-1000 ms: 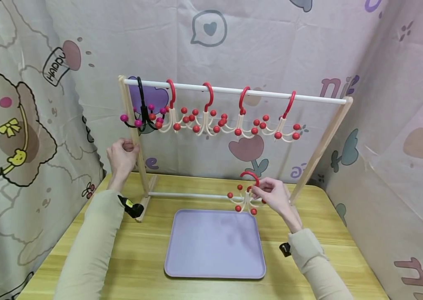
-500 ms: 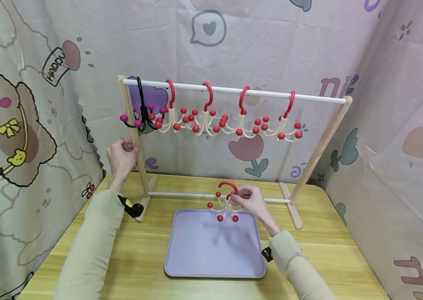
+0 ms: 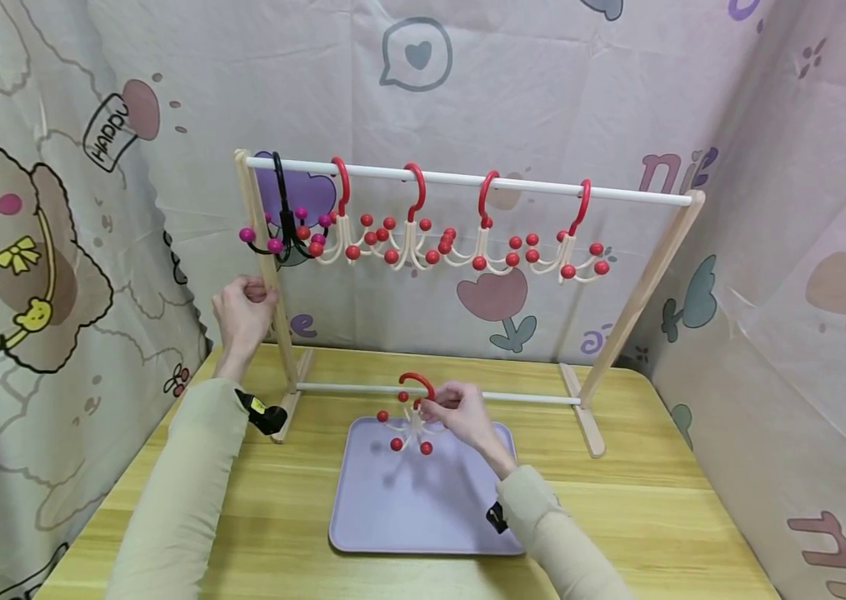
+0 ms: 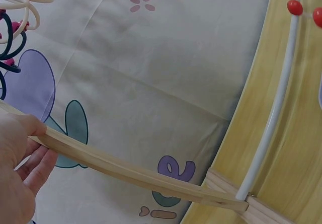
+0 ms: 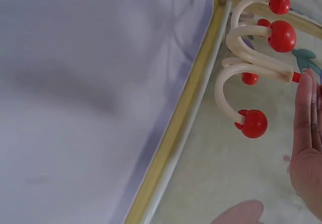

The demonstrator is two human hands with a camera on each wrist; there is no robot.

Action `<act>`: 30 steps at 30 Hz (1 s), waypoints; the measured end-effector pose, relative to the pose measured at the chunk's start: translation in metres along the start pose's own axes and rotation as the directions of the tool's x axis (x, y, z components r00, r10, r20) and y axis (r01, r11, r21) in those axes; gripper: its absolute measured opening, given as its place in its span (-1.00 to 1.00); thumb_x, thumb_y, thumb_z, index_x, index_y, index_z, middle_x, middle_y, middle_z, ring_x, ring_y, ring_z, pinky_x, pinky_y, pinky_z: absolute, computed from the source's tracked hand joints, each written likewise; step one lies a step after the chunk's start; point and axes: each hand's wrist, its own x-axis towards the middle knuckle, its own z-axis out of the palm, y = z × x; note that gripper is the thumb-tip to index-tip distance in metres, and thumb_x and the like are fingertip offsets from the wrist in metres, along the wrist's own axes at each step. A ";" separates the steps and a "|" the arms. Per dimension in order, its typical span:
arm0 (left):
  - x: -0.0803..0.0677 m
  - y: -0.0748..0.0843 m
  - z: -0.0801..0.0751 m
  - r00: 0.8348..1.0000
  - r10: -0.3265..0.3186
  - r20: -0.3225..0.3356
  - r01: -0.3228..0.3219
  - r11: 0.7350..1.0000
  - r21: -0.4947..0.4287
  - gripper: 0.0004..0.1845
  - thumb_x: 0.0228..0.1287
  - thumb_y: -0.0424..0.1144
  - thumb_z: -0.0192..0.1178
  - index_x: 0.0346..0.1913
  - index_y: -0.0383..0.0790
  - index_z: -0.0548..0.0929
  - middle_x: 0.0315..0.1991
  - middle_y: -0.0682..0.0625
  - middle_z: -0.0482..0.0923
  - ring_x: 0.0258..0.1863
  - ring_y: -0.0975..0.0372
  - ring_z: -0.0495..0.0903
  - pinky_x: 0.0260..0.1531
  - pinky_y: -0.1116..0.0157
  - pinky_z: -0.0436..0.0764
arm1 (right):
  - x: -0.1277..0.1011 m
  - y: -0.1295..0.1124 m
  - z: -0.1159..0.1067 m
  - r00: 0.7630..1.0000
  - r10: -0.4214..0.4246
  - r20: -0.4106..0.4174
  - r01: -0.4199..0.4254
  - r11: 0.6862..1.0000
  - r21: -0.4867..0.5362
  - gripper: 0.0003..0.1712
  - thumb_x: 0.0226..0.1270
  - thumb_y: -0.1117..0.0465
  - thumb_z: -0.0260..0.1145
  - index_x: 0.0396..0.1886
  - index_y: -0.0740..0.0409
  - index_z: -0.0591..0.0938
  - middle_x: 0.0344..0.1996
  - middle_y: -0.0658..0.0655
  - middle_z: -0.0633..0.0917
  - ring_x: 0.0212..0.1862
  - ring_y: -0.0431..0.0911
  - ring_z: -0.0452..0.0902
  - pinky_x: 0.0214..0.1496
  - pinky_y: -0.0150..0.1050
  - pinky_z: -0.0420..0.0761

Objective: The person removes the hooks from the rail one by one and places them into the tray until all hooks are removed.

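Note:
My right hand (image 3: 463, 414) pinches a cream multi-arm hanger (image 3: 415, 423) by the base of its red hook. The hanger is held upright above the far part of a lavender tray (image 3: 423, 525). In the right wrist view, the hanger's curved arms (image 5: 259, 70) end in red balls. My left hand (image 3: 244, 317) grips the left wooden post of the rack (image 3: 283, 333). Thumb and fingers are around that post (image 4: 110, 163) in the left wrist view. On the top rail hang a black hanger with magenta balls (image 3: 287, 225) and several cream hangers with red hooks (image 3: 411, 237).
A white lower bar (image 3: 528, 398) joins the rack's feet behind the tray. The right foot (image 3: 583, 417) rests on the wooden table (image 3: 633, 500). Printed curtains (image 3: 528, 83) surround the back and sides.
My right hand has carried the hanger leftward and slightly toward me, from near the tray's right edge to over its far part. The left hand stays on the post.

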 end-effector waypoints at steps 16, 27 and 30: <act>0.000 0.000 0.000 1.000 0.002 0.002 -0.002 1.000 0.002 -0.68 0.37 -0.26 0.19 0.07 -0.38 0.66 -0.05 -0.27 0.75 -0.13 -0.01 0.69 -0.17 0.46 0.46 | 0.006 -0.019 0.030 0.992 0.014 0.128 -0.012 1.000 -0.017 -0.84 0.28 0.55 0.27 -0.20 0.65 0.62 -0.24 0.60 0.72 -0.21 0.46 0.69 -0.13 0.10 0.73; 0.000 0.000 0.001 1.000 -0.005 -0.001 0.005 1.000 0.005 -0.68 0.37 -0.24 0.19 0.06 -0.37 0.67 -0.05 -0.26 0.75 -0.12 0.00 0.70 -0.16 0.43 0.47 | 0.018 0.021 0.041 0.992 0.048 0.114 -0.046 0.999 -0.018 -0.82 0.30 0.50 0.30 -0.15 0.56 0.65 -0.23 0.54 0.74 -0.23 0.35 0.74 -0.14 0.05 0.75; 0.000 -0.001 0.001 1.000 0.001 -0.003 -0.001 1.000 0.005 -0.68 0.37 -0.24 0.19 0.06 -0.38 0.67 -0.05 -0.26 0.75 -0.12 -0.02 0.70 -0.16 0.42 0.47 | 0.019 0.024 0.044 0.993 0.067 0.097 -0.066 0.998 -0.013 -0.84 0.28 0.49 0.32 -0.16 0.51 0.67 -0.23 0.50 0.76 -0.25 0.27 0.76 -0.15 0.01 0.75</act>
